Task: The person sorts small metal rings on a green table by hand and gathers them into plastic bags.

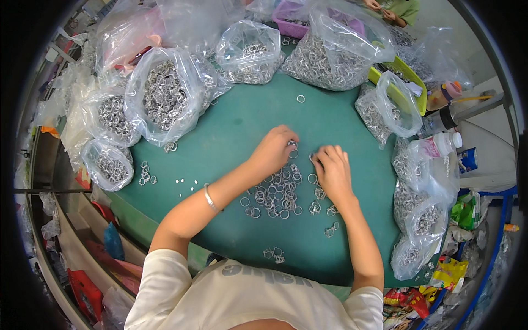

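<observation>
My left hand [275, 146] reaches over the green table with its fingers closed on a silver ring [292, 144]. Just under its fingertips lies another ring, at the top of a loose pile of silver rings [275, 192]. My right hand [334, 169] is a short way to the right, its thumb and fingers pinched around a ring [312, 157] whose edge shows at the fingertips. Below that hand, a column of rings [319, 193] runs down beside the pile. A small cluster of rings [274, 254] sits close to my body.
Clear bags of rings [165, 96] ring the green tabletop [236, 121] on the left, back and right. A purple basket [289, 25], a green basket [410, 82] and a plastic bottle [443, 144] stand among them. Another person's hands [380, 8] show at the far right.
</observation>
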A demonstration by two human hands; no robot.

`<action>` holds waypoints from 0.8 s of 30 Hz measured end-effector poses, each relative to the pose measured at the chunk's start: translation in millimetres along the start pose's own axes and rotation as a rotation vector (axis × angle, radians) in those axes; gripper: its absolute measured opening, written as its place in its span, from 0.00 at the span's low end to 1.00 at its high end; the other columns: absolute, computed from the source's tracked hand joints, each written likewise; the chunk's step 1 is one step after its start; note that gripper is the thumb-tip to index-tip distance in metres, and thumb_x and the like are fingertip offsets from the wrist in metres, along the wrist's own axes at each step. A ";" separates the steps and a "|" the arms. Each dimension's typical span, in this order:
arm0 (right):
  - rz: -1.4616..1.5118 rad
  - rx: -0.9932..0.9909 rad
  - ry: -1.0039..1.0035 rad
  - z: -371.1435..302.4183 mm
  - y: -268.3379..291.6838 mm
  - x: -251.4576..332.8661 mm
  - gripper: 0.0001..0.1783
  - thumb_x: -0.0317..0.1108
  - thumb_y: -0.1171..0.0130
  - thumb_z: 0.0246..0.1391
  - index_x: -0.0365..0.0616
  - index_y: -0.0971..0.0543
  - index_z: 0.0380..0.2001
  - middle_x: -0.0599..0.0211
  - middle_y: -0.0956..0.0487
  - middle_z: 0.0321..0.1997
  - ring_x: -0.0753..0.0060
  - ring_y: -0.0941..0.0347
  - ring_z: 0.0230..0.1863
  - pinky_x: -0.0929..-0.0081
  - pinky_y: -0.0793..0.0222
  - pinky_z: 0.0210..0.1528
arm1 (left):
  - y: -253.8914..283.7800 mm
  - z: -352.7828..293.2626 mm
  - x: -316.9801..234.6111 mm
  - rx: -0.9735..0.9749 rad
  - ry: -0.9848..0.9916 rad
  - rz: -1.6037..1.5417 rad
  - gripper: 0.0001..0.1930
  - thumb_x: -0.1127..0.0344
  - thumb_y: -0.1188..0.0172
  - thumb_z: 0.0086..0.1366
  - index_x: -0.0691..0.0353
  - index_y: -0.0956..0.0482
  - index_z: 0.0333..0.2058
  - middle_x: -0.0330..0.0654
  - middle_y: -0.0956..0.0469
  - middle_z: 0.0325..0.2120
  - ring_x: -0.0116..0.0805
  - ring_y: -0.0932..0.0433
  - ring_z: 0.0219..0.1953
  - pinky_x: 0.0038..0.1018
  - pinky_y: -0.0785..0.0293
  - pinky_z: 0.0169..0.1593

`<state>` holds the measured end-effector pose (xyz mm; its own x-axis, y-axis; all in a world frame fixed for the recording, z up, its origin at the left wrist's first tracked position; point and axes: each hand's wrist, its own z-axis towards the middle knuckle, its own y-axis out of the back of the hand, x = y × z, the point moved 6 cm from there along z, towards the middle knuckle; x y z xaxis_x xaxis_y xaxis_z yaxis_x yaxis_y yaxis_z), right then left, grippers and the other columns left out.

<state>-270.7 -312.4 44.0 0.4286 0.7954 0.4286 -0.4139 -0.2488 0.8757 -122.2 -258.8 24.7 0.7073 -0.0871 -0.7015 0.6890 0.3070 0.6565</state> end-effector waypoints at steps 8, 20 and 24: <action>0.573 0.048 -0.214 2.0 -3.4 33.8 0.15 0.29 0.36 0.46 0.39 0.25 0.39 0.60 0.24 0.35 0.63 0.30 0.36 0.67 0.33 0.40 | -0.4 -40.9 6.8 0.027 0.611 -1.014 0.13 0.78 0.45 0.62 0.71 0.27 0.46 0.43 0.23 0.40 0.31 0.23 0.43 0.22 0.25 0.40; 0.267 -0.206 -0.193 -27.4 8.3 31.6 0.06 0.28 0.38 0.47 0.38 0.23 0.29 0.63 0.23 0.31 0.60 0.29 0.35 0.67 0.36 0.39 | 32.3 -76.7 -18.9 -0.065 0.528 -0.380 0.07 0.74 0.36 0.55 0.66 0.27 0.29 0.40 0.25 0.20 0.26 0.26 0.23 0.24 0.31 0.25; 0.013 -0.054 -0.140 -10.3 -14.7 30.9 0.08 0.31 0.36 0.45 0.39 0.22 0.29 0.64 0.24 0.35 0.59 0.31 0.41 0.66 0.39 0.45 | 29.5 -70.7 -26.8 0.014 0.343 -0.281 0.08 0.75 0.35 0.54 0.67 0.27 0.28 0.43 0.25 0.22 0.31 0.25 0.26 0.26 0.30 0.28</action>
<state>-259.6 -278.5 42.0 0.5295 0.7061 0.4700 -0.4614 -0.2252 0.8581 -132.0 -180.4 43.2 0.4001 0.1551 -0.9032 0.8509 0.3032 0.4290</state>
